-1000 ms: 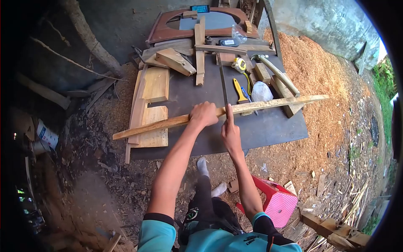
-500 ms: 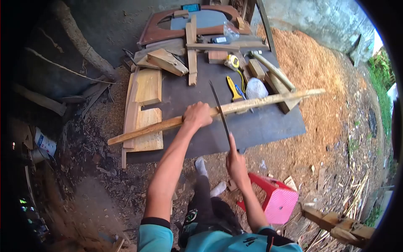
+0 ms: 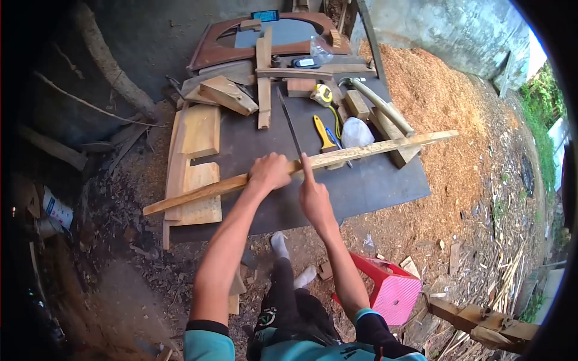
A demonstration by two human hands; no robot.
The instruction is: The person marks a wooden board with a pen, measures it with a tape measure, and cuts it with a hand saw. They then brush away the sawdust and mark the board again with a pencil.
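Note:
A long, narrow strip of wood [image 3: 355, 155] lies slantwise across the dark table [image 3: 379, 188]. My left hand [image 3: 269, 172] is wrapped over the strip near its middle and grips it. Closed around the rear end of a handsaw, my right hand [image 3: 315, 197] is just on the near side of the strip, index finger stretched along the blade. The saw's thin dark blade [image 3: 289, 123] crosses the strip right beside my left hand and points away from me. My palm hides the saw's handle. Under the strip's left end is a pale board [image 3: 203, 192].
Beyond the strip lie a yellow-handled tool [image 3: 323, 133], a clear plastic bag [image 3: 357, 133], a tape measure [image 3: 322, 94] and a hammer [image 3: 385, 109]. Wood offcuts [image 3: 229, 95] are on the table's far left. A red stool [image 3: 394, 295] stands at right; sawdust [image 3: 439, 108] covers the ground.
My right hand has pushed the saw forward, away from me, so its fingers are now close to the strip. My left hand keeps its hold. The whole view has shifted slightly.

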